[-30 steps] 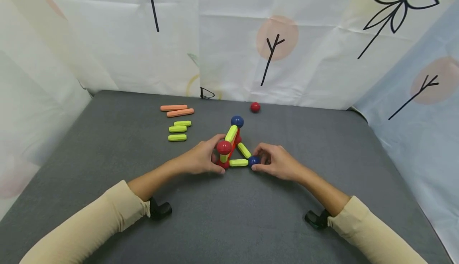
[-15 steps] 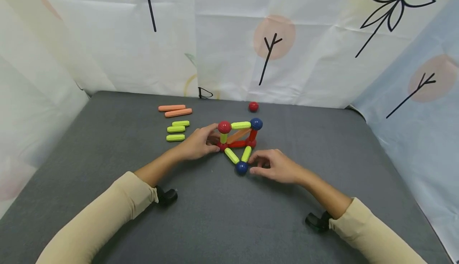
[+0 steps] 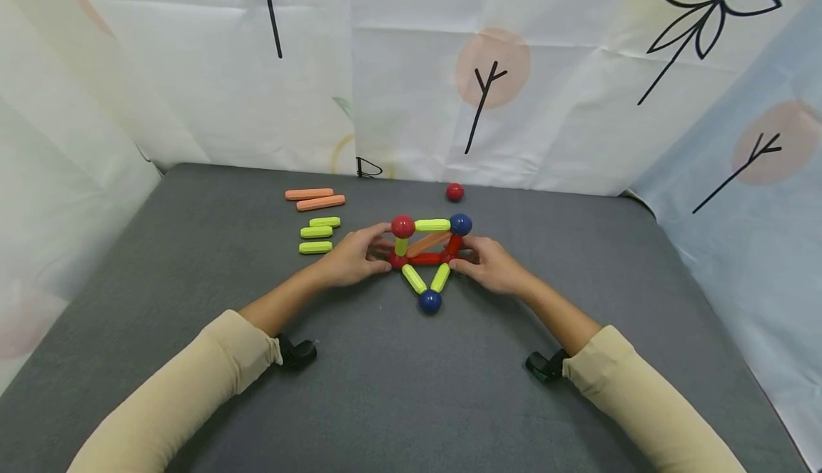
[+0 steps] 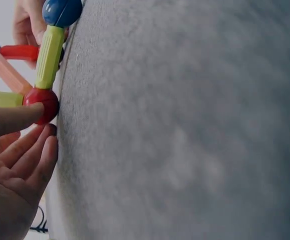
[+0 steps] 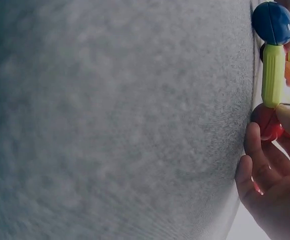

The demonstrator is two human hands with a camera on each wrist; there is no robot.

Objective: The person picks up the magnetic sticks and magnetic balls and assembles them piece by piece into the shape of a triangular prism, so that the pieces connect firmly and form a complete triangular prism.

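Frame: glossy, plastic-looking frame of balls and rods, up on the dark grey tabletop, between both hands.
Left hand, nine o'clock: gripping, thumb and fingers narrowed round the smooth red lower-left ball.
Right hand, three o'clock: pinching the smooth red lower-right ball.
Handling: probably light, stiff along the rods, slippery on the balls, weakest at the joints.
Hold: best taken low, by both bottom balls together.
Count, built in: three red balls, two blue balls, four ribbed yellow-green rods, two red rods, one orange rod.
Count, loose: one shiny red ball, one o'clock; two long orange rods, ten o'clock; three short yellow-green rods, past nine.
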